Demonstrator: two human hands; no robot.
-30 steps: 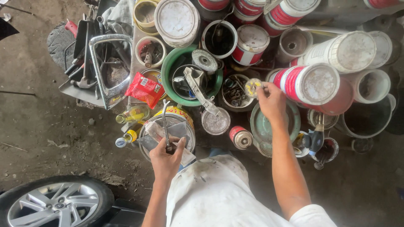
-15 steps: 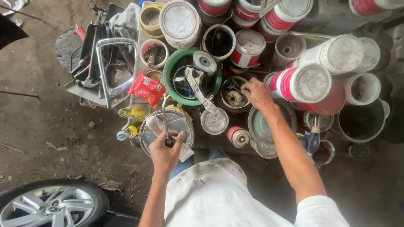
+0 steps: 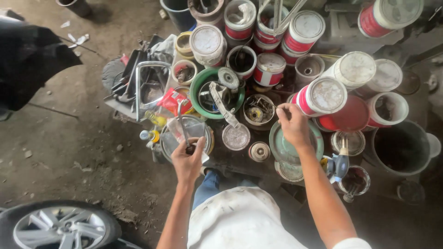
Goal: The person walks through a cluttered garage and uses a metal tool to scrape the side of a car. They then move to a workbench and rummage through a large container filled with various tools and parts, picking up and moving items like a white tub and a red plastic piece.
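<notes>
My left hand (image 3: 188, 160) grips the handle of a thin metal tool (image 3: 182, 121) that points up over a round metal tin (image 3: 186, 134) with a clear plastic sheet on it. My right hand (image 3: 292, 125) hovers over a green lid (image 3: 282, 148), its fingers pinched at the edge of a small open can (image 3: 258, 109) full of metal bits. Whether those fingers hold anything is unclear. A green bowl (image 3: 199, 87) with tools in it sits between the two hands, farther away.
Many red-and-white paint cans (image 3: 323, 96) crowd the right and far side. A black bucket (image 3: 402, 147) stands at the right. A small blue torch (image 3: 340, 162) lies near my right forearm. A car wheel (image 3: 60, 227) is at the bottom left, on a dirt floor.
My right hand has drawn left from the red-and-white can to the small open can. My left hand keeps its hold on the tool. The view has shifted.
</notes>
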